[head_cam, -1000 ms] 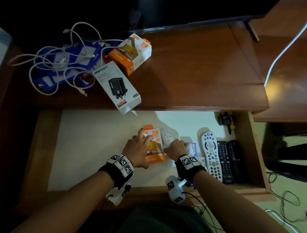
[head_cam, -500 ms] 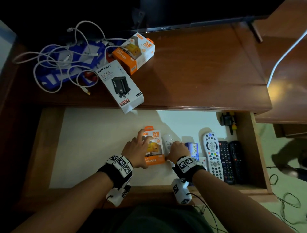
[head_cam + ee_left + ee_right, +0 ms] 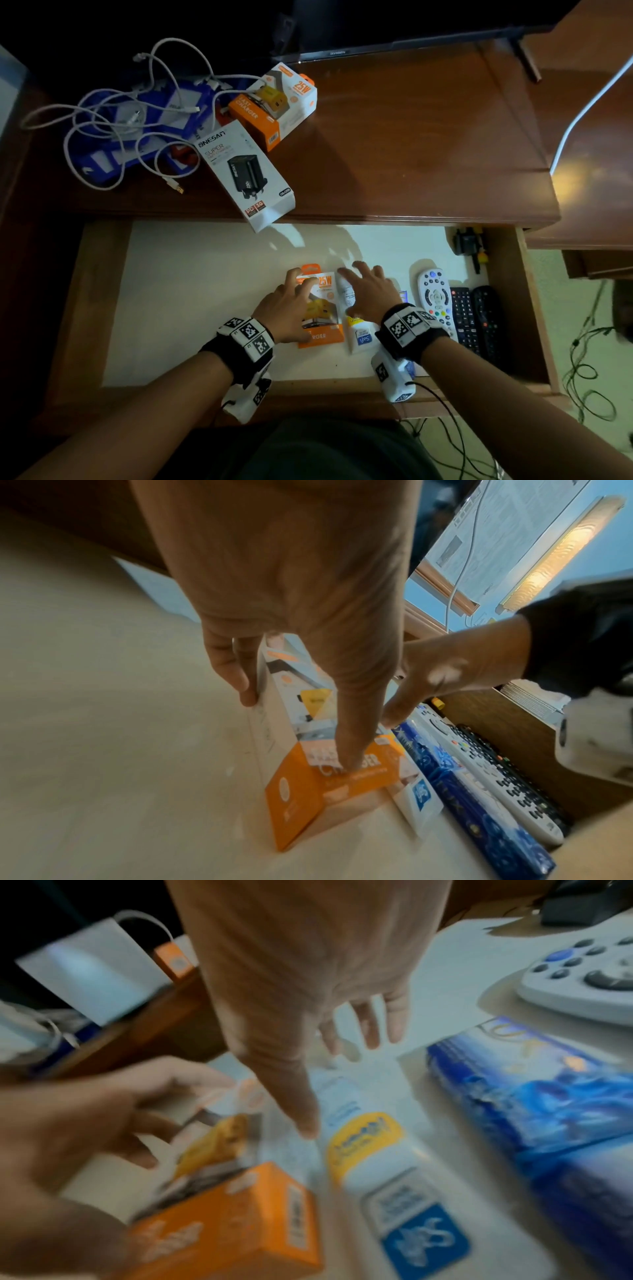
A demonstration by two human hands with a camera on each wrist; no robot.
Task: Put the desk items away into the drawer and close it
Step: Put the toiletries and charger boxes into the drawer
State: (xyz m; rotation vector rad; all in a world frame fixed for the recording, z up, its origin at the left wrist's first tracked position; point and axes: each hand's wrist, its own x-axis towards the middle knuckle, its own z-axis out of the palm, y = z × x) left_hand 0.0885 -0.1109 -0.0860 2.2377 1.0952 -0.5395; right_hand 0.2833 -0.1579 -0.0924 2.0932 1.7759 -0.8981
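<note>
Far up-left of both hands, on the table: tangled white cables over blue packaging, a white charger box overhanging the table edge above the open drawer, and an orange box behind it. All yet to be stowed.

In the drawer: left hand on the orange charger box, fingers lying along its left side, thumb pressing its top face, so a loose pinch across the box. Right hand hovering just right of that, fingers spread and holding nothing, above a white tube. Further right: a blue box, a white remote, then two black remotes.

Risks, as judged: overhanging white box tipping into the drawer if knocked; cables snagging on neighbouring boxes when lifted; a cable end or tall box catching as the drawer shuts.

Hard to make out: right wrist view blurred; blue box mostly covered by the right wrist from above; blue packaging under the cables unclear; drawer's far portion hidden beneath the table.
</note>
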